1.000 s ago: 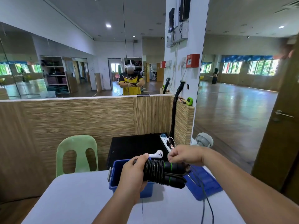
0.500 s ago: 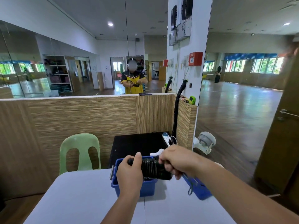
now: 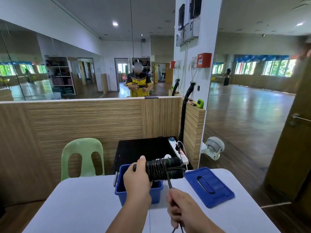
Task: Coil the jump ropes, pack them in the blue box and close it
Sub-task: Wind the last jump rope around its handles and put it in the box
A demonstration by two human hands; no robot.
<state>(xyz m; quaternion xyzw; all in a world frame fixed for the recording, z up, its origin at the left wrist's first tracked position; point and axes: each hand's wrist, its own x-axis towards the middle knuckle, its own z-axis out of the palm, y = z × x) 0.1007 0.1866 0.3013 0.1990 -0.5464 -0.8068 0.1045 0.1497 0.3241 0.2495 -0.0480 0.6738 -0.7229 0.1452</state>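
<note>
Head view: black jump rope bundle with green-banded handles (image 3: 162,169) just above blue plastic box (image 3: 157,193), gripped at one end by left hand (image 3: 137,179). Right hand (image 3: 181,207), previously at bundle, now drawn back from box, fist closed on taut cord (image 3: 168,180) (coiling unfinished, packing not yet begun).

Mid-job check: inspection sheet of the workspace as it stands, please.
Surface: white table, box and lid on it.
Job's things: jump rope bundle wound round its handles, held up by the open blue box; blue lid lies right of it.
Clutter: small white item on the black cabinet, partly hidden.
Grips: left grip holds the bundle; right grip holds the loose rope end taut.
Cables: power strip with plugs on that cabinet.
Surroundings: green chair, wood partition, mirrors, white fan.
</note>
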